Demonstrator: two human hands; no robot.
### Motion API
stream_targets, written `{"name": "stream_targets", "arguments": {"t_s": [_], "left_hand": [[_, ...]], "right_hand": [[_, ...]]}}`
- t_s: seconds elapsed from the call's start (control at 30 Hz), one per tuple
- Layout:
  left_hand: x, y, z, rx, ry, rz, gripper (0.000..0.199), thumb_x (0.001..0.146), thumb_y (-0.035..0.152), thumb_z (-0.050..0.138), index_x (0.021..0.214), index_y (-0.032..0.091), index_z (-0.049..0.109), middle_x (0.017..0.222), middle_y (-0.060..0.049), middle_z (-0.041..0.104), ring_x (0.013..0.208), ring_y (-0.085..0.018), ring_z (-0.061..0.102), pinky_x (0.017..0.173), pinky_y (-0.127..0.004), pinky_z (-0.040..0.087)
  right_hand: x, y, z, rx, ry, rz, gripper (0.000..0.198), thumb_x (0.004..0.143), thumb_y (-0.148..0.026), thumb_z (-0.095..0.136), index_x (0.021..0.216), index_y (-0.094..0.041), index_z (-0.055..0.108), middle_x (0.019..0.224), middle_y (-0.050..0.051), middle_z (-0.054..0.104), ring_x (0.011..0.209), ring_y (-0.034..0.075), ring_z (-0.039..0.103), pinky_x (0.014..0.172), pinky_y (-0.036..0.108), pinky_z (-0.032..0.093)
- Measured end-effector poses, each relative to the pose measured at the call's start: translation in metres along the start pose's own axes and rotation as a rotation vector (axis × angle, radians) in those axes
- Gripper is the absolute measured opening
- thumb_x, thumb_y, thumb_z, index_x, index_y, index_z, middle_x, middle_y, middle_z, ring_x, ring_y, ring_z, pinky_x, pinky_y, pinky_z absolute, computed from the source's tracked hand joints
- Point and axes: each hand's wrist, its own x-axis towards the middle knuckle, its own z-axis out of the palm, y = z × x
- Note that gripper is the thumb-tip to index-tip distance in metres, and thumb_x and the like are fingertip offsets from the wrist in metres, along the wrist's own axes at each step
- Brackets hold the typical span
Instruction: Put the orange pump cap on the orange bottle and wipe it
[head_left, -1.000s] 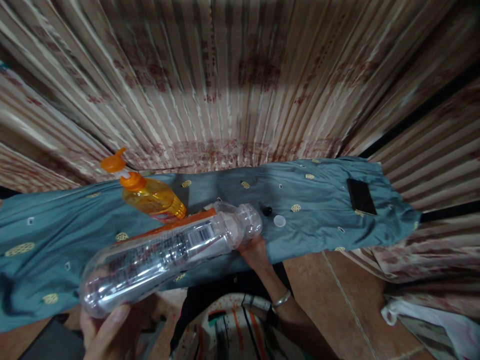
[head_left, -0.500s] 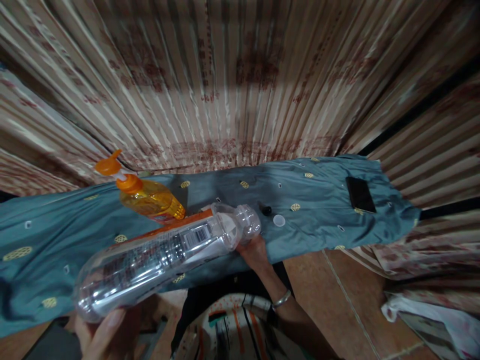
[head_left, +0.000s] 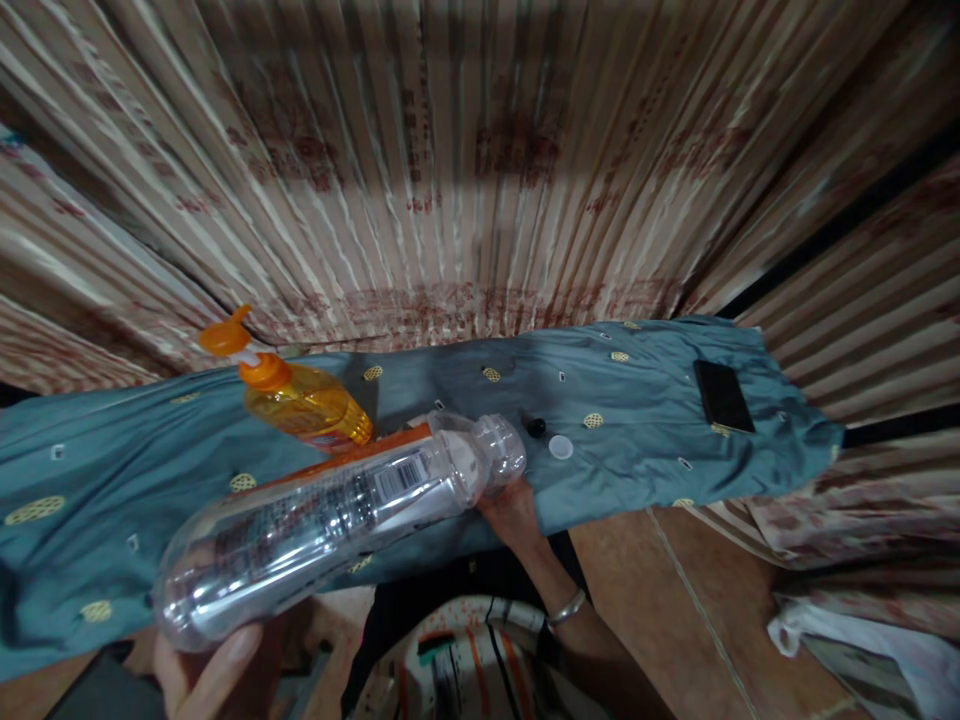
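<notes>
A large clear plastic bottle (head_left: 315, 530) with an orange-edged printed label and a barcode is held tilted across the front of the cloth-covered table. My left hand (head_left: 214, 670) grips its base at lower left, thumb on the near side. At the neck end, my right hand (head_left: 514, 515) is closed around the underside, its fingers partly hidden behind the bottle. The bottle's mouth points right and has no cap on it. Just behind stands a pump bottle (head_left: 307, 405) of yellow-orange liquid with an orange pump head.
A small black object (head_left: 535, 428) and a white round disc (head_left: 560, 447) lie right of the bottle's mouth. Farther right rests a black phone-like slab (head_left: 722, 396). Pleated curtains (head_left: 480, 180) hang behind the teal tablecloth (head_left: 637, 450).
The clear bottle has shifted very slightly right and down in view, with both hands still on it. The other things keep their places on the cloth.
</notes>
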Motion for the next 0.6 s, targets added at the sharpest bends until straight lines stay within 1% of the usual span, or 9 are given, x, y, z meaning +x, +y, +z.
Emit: {"name": "stream_targets", "arguments": {"t_s": [0.03,0.1,0.17,0.27,0.33,0.37,0.43,0.5,0.6], "left_hand": [[-0.0008,0.0011,0.0018,0.007,0.010,-0.014,0.078,0.040,0.041,0.100,0.114,0.038,0.078,0.120,0.005,0.073,0.091,-0.015,0.068,0.075,-0.015,0.058],[-0.0012,0.0019,0.0036,0.025,0.015,-0.017,0.074,0.046,0.043,0.098,0.117,0.038,0.077,0.116,0.003,0.074,0.092,-0.015,0.068,0.076,-0.014,0.057],[0.0006,0.0003,0.0025,0.045,0.019,-0.006,0.075,0.045,0.040,0.098,0.117,0.037,0.077,0.108,0.002,0.075,0.083,-0.013,0.067,0.072,-0.014,0.057],[0.0050,-0.0051,-0.0018,0.007,-0.012,-0.030,0.075,0.044,0.039,0.100,0.115,0.037,0.077,0.101,0.003,0.074,0.081,-0.014,0.067,0.075,-0.019,0.060],[0.0057,-0.0073,-0.0029,-0.009,-0.022,-0.027,0.076,0.043,0.040,0.101,0.116,0.038,0.077,0.101,0.003,0.074,0.086,-0.016,0.068,0.079,-0.022,0.061],[0.0049,-0.0073,-0.0023,-0.010,-0.017,-0.019,0.076,0.043,0.040,0.101,0.116,0.039,0.077,0.104,0.004,0.074,0.090,-0.017,0.069,0.081,-0.021,0.061],[0.0017,-0.0051,0.0008,-0.007,-0.002,0.013,0.072,0.047,0.040,0.099,0.115,0.039,0.077,0.112,0.005,0.075,0.099,-0.018,0.071,0.080,-0.016,0.059],[-0.0016,-0.0017,0.0045,-0.006,-0.012,0.041,0.067,0.050,0.041,0.097,0.113,0.036,0.078,0.120,0.004,0.074,0.110,-0.020,0.070,0.079,-0.013,0.057],[-0.0021,0.0010,0.0065,0.012,-0.056,0.056,0.064,0.049,0.044,0.096,0.109,0.031,0.078,0.120,0.000,0.075,0.116,-0.022,0.069,0.075,-0.013,0.057]], "right_hand": [[0.0001,-0.0002,-0.0002,-0.003,0.000,0.001,0.045,0.082,-0.034,0.079,0.123,-0.021,0.068,0.109,0.012,0.080,0.112,0.033,0.076,0.098,0.052,0.063],[0.0002,-0.0010,-0.0007,0.002,0.003,0.002,0.048,0.082,-0.035,0.079,0.126,-0.020,0.067,0.115,0.014,0.079,0.112,0.033,0.076,0.098,0.052,0.064],[0.0005,-0.0022,-0.0012,0.011,0.003,-0.012,0.048,0.082,-0.034,0.078,0.127,-0.019,0.066,0.120,0.015,0.078,0.112,0.032,0.076,0.098,0.053,0.064],[0.0010,-0.0044,-0.0019,0.021,0.008,-0.040,0.041,0.083,-0.031,0.076,0.122,-0.020,0.069,0.116,0.015,0.079,0.113,0.033,0.076,0.101,0.054,0.062],[0.0012,-0.0057,-0.0023,0.029,0.008,-0.036,0.040,0.082,-0.029,0.076,0.120,-0.020,0.070,0.113,0.014,0.080,0.114,0.033,0.076,0.102,0.053,0.062],[0.0013,-0.0062,-0.0025,0.032,0.006,-0.028,0.041,0.081,-0.029,0.077,0.121,-0.020,0.070,0.114,0.014,0.080,0.115,0.033,0.075,0.101,0.052,0.062],[0.0014,-0.0070,-0.0031,0.032,0.000,-0.017,0.045,0.080,-0.029,0.078,0.124,-0.021,0.069,0.118,0.013,0.079,0.116,0.032,0.075,0.101,0.051,0.063],[0.0013,-0.0074,-0.0038,0.034,-0.010,-0.018,0.048,0.080,-0.029,0.078,0.127,-0.021,0.068,0.123,0.014,0.078,0.116,0.032,0.075,0.102,0.051,0.062],[0.0012,-0.0081,-0.0043,0.044,-0.018,-0.017,0.046,0.082,-0.031,0.076,0.127,-0.022,0.068,0.124,0.014,0.078,0.115,0.032,0.075,0.101,0.052,0.063]]}}
